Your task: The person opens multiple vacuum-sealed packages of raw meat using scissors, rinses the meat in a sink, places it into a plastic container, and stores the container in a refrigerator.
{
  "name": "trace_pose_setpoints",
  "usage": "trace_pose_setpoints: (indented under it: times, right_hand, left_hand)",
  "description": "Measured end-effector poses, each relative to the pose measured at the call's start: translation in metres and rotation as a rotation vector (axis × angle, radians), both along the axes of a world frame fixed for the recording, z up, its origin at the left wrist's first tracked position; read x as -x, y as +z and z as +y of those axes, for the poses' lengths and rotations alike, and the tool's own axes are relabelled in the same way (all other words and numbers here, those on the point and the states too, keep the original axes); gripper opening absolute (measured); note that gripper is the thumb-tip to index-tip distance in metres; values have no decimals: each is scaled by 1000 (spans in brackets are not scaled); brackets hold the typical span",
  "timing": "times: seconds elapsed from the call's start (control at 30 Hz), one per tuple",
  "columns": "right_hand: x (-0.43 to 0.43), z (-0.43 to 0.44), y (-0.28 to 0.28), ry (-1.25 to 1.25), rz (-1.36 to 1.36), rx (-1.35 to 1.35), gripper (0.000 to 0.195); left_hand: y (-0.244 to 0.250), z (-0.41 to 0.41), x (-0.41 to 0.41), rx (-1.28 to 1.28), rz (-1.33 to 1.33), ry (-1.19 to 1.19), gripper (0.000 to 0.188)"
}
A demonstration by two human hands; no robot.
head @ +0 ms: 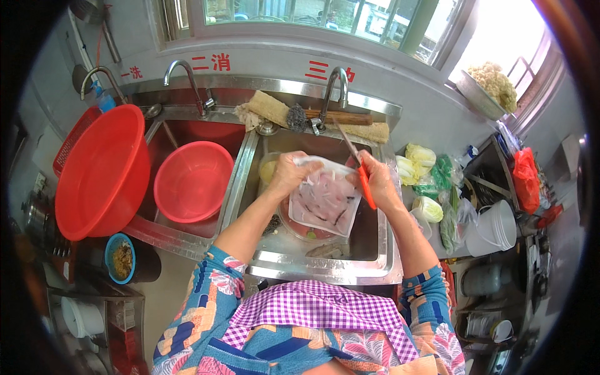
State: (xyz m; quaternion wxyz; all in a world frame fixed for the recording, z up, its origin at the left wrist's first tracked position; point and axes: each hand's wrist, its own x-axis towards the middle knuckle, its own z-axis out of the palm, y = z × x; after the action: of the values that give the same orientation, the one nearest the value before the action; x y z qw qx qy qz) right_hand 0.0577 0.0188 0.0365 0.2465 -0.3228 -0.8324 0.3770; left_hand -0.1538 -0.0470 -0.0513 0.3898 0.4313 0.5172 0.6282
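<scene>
My left hand (290, 173) pinches the upper left corner of a clear plastic bag (323, 199). Inside are pale pink, flat pieces with dark strips, which look like sliced fish. My right hand (377, 180) is shut on a red-handled cutting tool (367, 187), its narrow blade pointing up towards the tap; whether it is a knife or scissors I cannot tell. Fingers of that hand also touch the bag's upper right corner. The bag hangs over a round bowl (323, 238) in the right-hand steel sink (365, 243), covering most of it.
Left of the sink are a pink basin (194, 180) and a large red basin (103, 173). A curved tap (335, 79), scouring pad (296, 118) and loofah pieces (269, 108) line the back ledge. Cabbages (417, 161) and a white bucket (492, 229) stand to the right.
</scene>
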Motion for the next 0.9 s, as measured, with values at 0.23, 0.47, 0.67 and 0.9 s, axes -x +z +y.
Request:
trace_pose_setpoints:
  times: [0.23,0.47,0.67,0.9]
  right_hand:
    - [34,-18,22,15,384,-60,24]
    - [16,-16,12,-24,531,-28,27]
    - [-28,12,-34,-79,447,561,34]
    - [-61,-26,-74,217,239,720,83]
  left_hand:
    - [-50,-11,-15,282,-1050,-102,94]
    - [-52,10,-71,-170,-1219,-182,75]
    - [-46,13,-29,-307,-1164,-373,53]
    - [-42,7,30,-313,-1093,-322,53]
